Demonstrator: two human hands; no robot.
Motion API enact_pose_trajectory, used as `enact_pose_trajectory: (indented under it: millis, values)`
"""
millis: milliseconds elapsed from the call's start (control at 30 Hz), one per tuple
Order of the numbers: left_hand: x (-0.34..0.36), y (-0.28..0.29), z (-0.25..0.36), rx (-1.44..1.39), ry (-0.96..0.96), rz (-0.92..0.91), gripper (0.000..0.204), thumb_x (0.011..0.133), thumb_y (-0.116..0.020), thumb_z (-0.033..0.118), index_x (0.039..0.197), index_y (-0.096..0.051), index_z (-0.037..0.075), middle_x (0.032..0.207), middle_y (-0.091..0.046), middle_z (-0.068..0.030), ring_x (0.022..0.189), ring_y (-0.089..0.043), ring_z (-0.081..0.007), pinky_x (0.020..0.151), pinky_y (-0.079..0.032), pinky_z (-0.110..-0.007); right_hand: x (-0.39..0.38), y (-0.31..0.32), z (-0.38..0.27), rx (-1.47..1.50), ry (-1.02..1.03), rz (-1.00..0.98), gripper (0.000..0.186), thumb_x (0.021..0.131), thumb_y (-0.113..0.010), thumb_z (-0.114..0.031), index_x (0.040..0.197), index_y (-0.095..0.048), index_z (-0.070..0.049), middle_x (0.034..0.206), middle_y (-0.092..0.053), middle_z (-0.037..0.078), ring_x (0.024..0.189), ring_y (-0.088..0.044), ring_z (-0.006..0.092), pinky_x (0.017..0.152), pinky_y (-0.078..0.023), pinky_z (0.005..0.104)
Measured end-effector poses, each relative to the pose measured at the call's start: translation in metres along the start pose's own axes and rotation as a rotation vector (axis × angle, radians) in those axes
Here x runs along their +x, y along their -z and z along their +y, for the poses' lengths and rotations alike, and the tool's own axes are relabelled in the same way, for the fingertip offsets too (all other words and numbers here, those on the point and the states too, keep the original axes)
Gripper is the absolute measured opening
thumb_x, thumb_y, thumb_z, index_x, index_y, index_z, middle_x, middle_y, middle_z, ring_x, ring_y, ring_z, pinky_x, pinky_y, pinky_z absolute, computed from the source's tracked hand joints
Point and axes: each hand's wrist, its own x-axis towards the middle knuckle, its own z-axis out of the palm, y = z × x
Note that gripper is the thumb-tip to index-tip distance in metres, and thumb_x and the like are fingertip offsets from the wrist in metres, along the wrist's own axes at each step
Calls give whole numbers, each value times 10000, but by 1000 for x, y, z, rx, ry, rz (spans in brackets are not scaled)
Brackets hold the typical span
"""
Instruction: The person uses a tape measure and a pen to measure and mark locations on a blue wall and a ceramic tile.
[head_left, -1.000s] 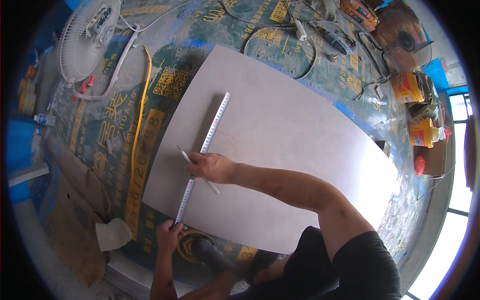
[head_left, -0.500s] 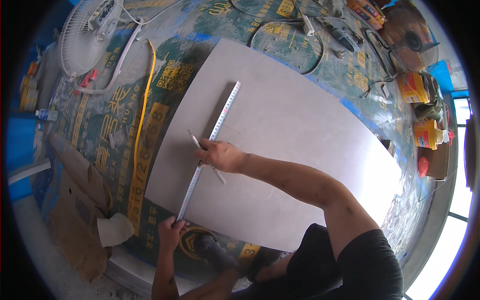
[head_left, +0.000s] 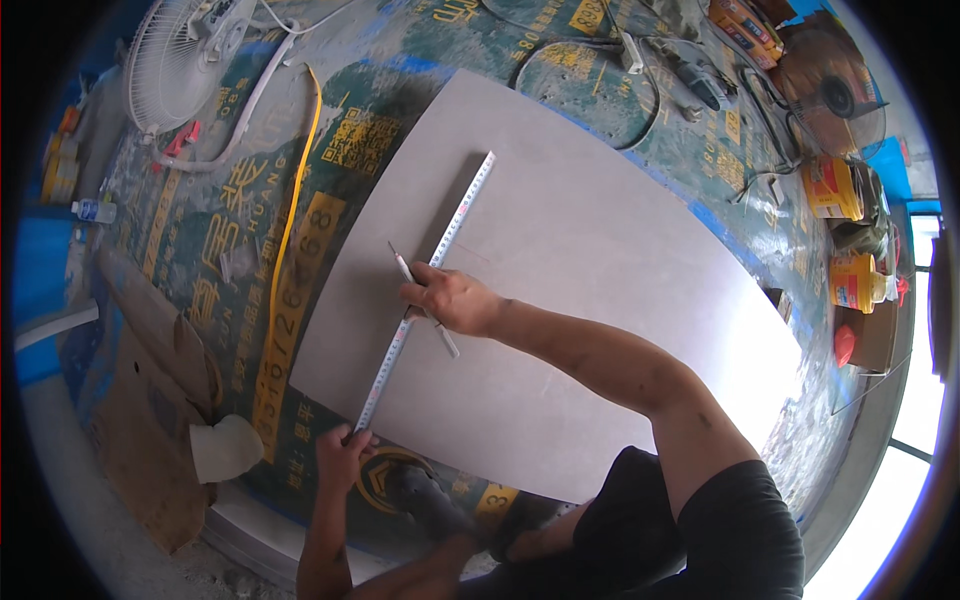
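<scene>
A large grey tile or board (head_left: pixel 540 380) lies on printed floor covering. Across its left part runs a long, straight measuring tape or rule (head_left: pixel 468 195) with a numbered scale. My left hand (head_left: pixel 342 455) grips its near end at the board's lower-left edge. My right hand (head_left: pixel 450 300) lies over the middle of the tape, closed on a white pen (head_left: pixel 446 342) that sticks out on both sides of the fingers, its tip up-left. Whether the fingers also grip the tape is partly hidden.
A white fan (head_left: pixel 170 60) stands at upper left, a yellow strip (head_left: pixel 294 200) nearby. Cables, a power tool (head_left: pixel 697 80), another fan (head_left: pixel 835 95) and yellow buckets (head_left: pixel 830 188) line the upper right. Cardboard (head_left: pixel 145 420) and a white roll (head_left: pixel 225 450) lie at lower left.
My right hand with the pen has moved up and right in the view, as have the tape's far end and the board. My left hand still grips the near end.
</scene>
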Motion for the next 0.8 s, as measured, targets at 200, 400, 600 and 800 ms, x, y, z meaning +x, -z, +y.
enact_pose_trajectory:
  millis: [200,400,600,800]
  values:
    - [-2,-1,0,-19,-16,2,179,867,-620,73,837,-670,-96,750,-705,-132,632,-675,-155,621,-551,-281,-2,1,4,12,26,14,220,902,-644,-206,1002,-531,-45,942,-494,145,826,-626,346,734,-546,432]
    - [-6,12,-17,-180,63,2,191,874,-622,84,894,-657,-103,794,-694,-115,758,-697,-163,663,-582,-289,4,-24,19,-20,47,2,271,922,-600,-173,1153,-554,-39,1040,-592,162,1016,-606,360,894,-524,409]
    - [4,7,-7,-165,47,-69,182,899,-606,66,929,-653,-108,826,-708,-128,744,-704,-154,672,-586,-287,2,-7,9,141,-30,74,719,998,-201,-625,1053,-611,-37,1001,-571,184,923,-601,381,798,-512,441]
    - [0,9,-9,-40,36,-41,187,909,-594,77,952,-670,-89,810,-719,-122,701,-708,-154,658,-566,-265,6,-12,-3,15,-40,78,226,858,-703,-194,989,-563,-73,969,-541,150,825,-620,384,686,-523,474]
